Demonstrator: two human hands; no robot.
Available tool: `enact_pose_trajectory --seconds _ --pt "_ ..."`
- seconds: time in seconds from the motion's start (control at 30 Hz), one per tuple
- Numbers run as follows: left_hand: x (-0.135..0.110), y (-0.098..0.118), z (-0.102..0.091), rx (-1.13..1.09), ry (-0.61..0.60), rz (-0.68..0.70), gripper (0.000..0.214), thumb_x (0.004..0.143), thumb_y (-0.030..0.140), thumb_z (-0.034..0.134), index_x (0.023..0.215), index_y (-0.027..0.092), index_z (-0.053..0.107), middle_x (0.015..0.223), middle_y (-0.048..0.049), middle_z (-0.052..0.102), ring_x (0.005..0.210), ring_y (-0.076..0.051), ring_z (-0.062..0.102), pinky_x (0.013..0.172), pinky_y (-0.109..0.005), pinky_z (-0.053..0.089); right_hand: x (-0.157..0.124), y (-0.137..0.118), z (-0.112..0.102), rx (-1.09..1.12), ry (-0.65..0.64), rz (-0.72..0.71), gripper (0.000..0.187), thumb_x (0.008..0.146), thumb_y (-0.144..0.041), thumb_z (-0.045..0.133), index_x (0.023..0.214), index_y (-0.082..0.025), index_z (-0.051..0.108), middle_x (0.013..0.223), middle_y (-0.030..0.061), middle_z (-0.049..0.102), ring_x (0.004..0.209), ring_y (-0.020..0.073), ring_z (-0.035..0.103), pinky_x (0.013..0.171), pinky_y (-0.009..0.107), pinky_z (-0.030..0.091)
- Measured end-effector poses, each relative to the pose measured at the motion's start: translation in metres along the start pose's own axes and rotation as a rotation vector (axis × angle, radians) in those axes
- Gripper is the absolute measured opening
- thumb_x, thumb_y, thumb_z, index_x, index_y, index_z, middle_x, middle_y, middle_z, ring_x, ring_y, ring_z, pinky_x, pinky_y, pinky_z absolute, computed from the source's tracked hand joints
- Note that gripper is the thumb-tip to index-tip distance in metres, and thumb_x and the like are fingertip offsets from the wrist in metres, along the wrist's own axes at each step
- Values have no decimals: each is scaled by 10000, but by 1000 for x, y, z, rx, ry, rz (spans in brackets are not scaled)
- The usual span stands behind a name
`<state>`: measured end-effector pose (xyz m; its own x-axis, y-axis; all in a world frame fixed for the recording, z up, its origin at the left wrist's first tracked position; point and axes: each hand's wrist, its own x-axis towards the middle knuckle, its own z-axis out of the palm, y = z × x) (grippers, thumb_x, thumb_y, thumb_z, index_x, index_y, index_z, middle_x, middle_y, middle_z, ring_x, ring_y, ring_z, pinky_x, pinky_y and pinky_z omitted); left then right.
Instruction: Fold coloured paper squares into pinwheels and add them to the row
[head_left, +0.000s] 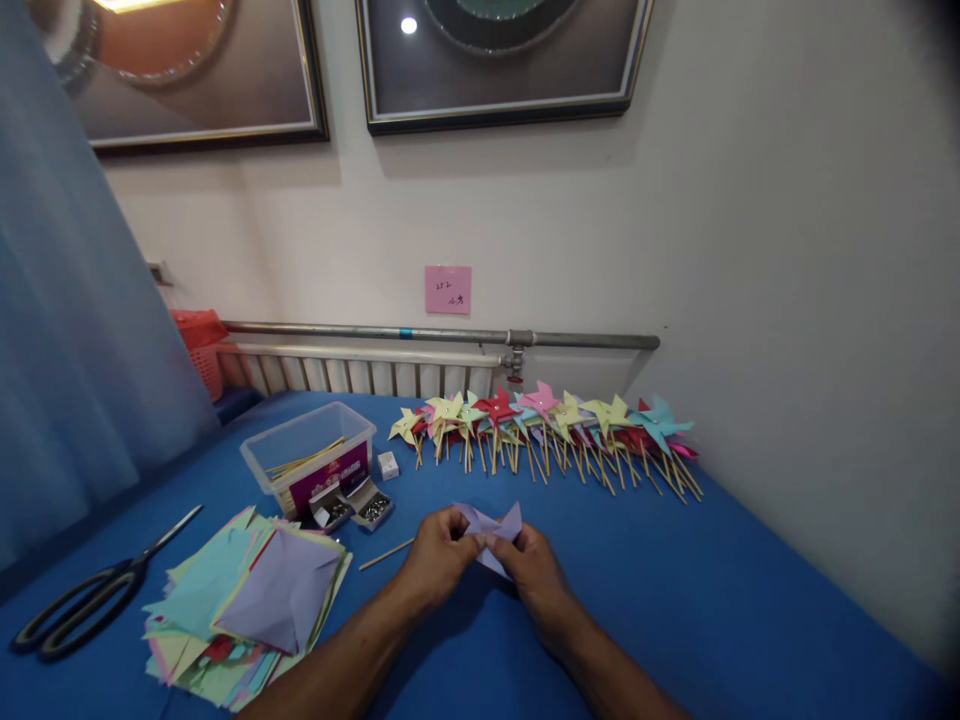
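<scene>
Between my two hands is a purple paper pinwheel (510,522), its corners folded toward the middle. My left hand (439,550) pinches its left side, thumb near the centre. From the right, my right hand (534,572) grips it with the thumb also pressed close to the centre. The fingers behind the paper are partly hidden. A thin wooden stick (385,555) lies on the table beside my left hand. Left of my forearm rests a pile of cut coloured paper squares (281,590), a purple one on top.
Several finished pinwheels (540,420) on sticks lie in a row along the back. A clear plastic box (307,450) holds sticks. Small open boxes of metal pins (371,505) and a small white box (388,465) stand nearby. Black-handled scissors (105,590) lie far left on the blue tablecloth (675,620).
</scene>
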<state>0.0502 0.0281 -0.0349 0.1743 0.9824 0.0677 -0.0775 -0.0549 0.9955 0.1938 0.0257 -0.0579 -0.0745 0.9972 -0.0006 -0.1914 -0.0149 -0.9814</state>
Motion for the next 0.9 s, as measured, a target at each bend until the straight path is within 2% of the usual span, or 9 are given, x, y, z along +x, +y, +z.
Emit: enact_pose_trajectory --seconds 0.4,0.5,0.6,0.77,0.83,0.9 --pt "-1 -1 3 40 18 -4 230 668 340 686 728 126 629 635 5 579 587 -108 485 573 -226 358 2 2 -1 10 -2 17 478 618 -511 818 912 -145 731 822 62 747 669 191 625 623 286 457" --pt "2 1 -5 112 -9 -42 213 681 337 662 718 139 592 614 22 544 558 -98 452 551 -223 339 1 2 -1 17 3 21 475 624 -515 815 906 -143 726 806 57 744 678 199 635 628 289 467" --pt "4 14 -27 352 -40 -75 157 730 304 606 755 150 602 621 25 551 558 -106 463 544 -222 331 1 1 -3 9 82 8 452 627 -494 815 894 -143 720 751 35 730 669 195 630 635 287 473" --pt "3 46 -71 1167 30 8 148 782 213 534 780 166 674 769 -56 689 739 -186 607 642 -270 367 4 -4 -8 15 184 11 430 650 -468 796 930 -148 730 784 38 746 683 195 641 642 280 488" --pt "1 54 -79 1367 -42 -55 170 775 231 546 789 168 703 816 -96 717 786 -229 642 653 -292 386 4 -6 -8 45 185 13 409 649 -457 798 912 -151 730 755 31 738 659 186 636 632 277 494" --pt "-1 57 -80 1470 -134 -120 192 757 246 564 819 168 729 871 -127 734 834 -264 667 662 -305 412 4 -7 -7 63 180 24 387 647 -447 803 892 -157 726 729 21 725 638 178 629 629 278 503"
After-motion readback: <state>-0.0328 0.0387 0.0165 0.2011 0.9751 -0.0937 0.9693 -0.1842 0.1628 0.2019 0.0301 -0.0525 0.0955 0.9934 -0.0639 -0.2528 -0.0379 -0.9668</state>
